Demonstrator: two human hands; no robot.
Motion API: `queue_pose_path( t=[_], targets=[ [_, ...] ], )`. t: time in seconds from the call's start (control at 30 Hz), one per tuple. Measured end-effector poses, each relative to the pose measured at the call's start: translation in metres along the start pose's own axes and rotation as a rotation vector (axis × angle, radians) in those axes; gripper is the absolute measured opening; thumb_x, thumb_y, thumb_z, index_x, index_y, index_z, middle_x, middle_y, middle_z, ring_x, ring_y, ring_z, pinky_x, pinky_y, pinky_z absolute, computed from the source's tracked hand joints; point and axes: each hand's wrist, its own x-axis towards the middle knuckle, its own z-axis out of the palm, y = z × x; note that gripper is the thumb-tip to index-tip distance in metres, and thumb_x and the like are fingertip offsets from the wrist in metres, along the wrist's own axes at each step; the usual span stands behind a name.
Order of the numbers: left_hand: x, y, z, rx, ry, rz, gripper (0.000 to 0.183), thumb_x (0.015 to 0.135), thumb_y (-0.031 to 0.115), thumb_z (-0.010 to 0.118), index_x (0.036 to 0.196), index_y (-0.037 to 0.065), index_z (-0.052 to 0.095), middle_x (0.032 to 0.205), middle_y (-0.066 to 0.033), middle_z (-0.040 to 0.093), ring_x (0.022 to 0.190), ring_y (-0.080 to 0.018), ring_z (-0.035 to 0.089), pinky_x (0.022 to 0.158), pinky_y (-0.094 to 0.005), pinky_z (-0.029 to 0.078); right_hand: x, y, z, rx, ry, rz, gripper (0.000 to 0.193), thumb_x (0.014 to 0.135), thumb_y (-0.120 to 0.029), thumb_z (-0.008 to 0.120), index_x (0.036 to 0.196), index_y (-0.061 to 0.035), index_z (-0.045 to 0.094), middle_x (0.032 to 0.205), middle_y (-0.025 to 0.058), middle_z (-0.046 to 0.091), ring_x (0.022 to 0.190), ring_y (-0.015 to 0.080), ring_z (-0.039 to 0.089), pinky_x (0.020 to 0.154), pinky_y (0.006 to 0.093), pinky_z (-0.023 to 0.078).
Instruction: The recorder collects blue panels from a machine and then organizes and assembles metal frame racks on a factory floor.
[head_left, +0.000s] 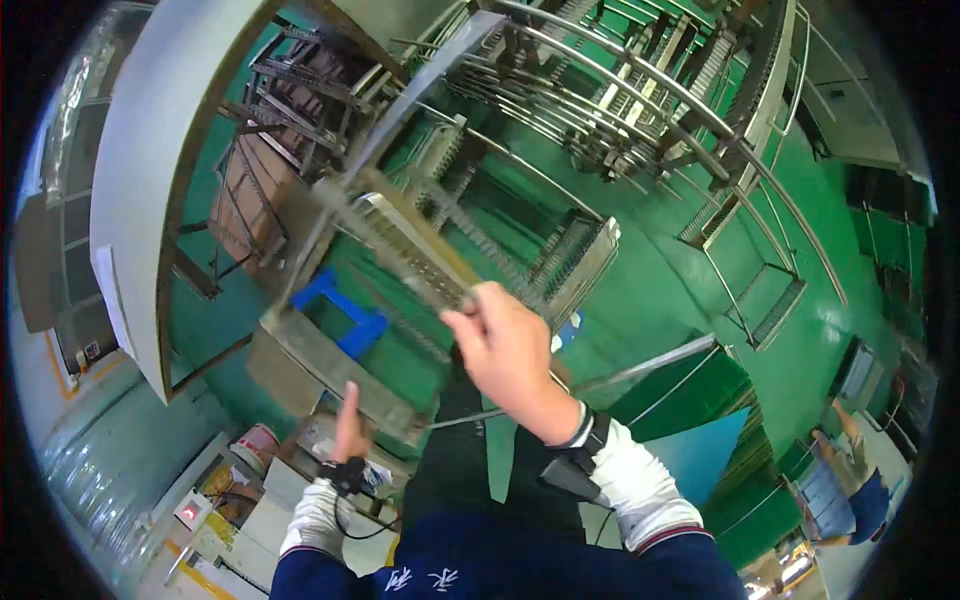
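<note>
A metal slotted rack (pixel 425 268), partly smeared by motion, is in front of me. My right hand (pixel 508 360) is closed around the near end of its upper slotted bar, with the thumb on the near side. Closer to my body, my left hand (pixel 351 435) lays one straight digit over the rack's lower, flat grey bar (pixel 335 370); it appears to grip that bar, though its other fingers are hidden. Between the two bars a blue stool-like object (pixel 345 315) shows on the floor below. Another slotted rack (pixel 585 260) lies just beyond my right hand.
Several metal racks (pixel 640 100) with rods crowd the far side of the green floor (pixel 660 270). A pale curved panel (pixel 150 180) rises at left. Green and blue sheets (pixel 700 450) stand at right, near a person (pixel 850 490). A bucket (pixel 257 445) sits lower left.
</note>
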Motion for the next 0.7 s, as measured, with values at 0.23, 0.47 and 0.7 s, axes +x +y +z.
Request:
queue_pose_path(
  t=[0.23, 0.47, 0.7],
  targets=[
    [0.04, -0.121, 0.09, -0.232, -0.263, -0.628, 0.065, 0.091, 0.053, 0.059, 0.137, 0.01, 0.044, 0.135, -0.0091, 0.05, 0.124, -0.0288, 0.048, 0.112, -0.0394, 0.03, 0.04, -0.039, 0.048, -0.32, -0.23, -0.468, 0.026, 0.084, -0.027, 0.066, 0.077, -0.0037, 0.057, 0.068, 0.0143, 0.062, 0.07, 0.0343, 0.063, 0.062, 0.0437, 0.05],
    [0.064, -0.16, 0.237, -0.385, -0.358, -0.657, 0.052, 0.093, 0.046, 0.058, 0.127, 0.009, 0.048, 0.124, -0.0081, 0.053, 0.114, -0.0244, 0.05, 0.102, -0.0371, 0.035, 0.078, 0.01, 0.084, -0.75, -0.26, -0.515, 0.014, 0.079, -0.024, 0.064, 0.071, -0.0117, 0.066, 0.068, 0.0067, 0.066, 0.074, 0.0226, 0.061, 0.077, 0.0394, 0.039],
    [0.083, -0.155, 0.303, -0.465, -0.377, -0.56, 0.039, 0.094, 0.039, 0.058, 0.117, 0.008, 0.052, 0.114, -0.0072, 0.057, 0.103, -0.0201, 0.052, 0.092, -0.0349, 0.04, 0.104, 0.079, 0.119, -0.921, -0.393, -0.711, 0.009, 0.07, -0.02, 0.064, 0.063, -0.0172, 0.069, 0.066, -0.0002, 0.065, 0.079, 0.0206, 0.057, 0.086, 0.04, 0.037]
  ],
)
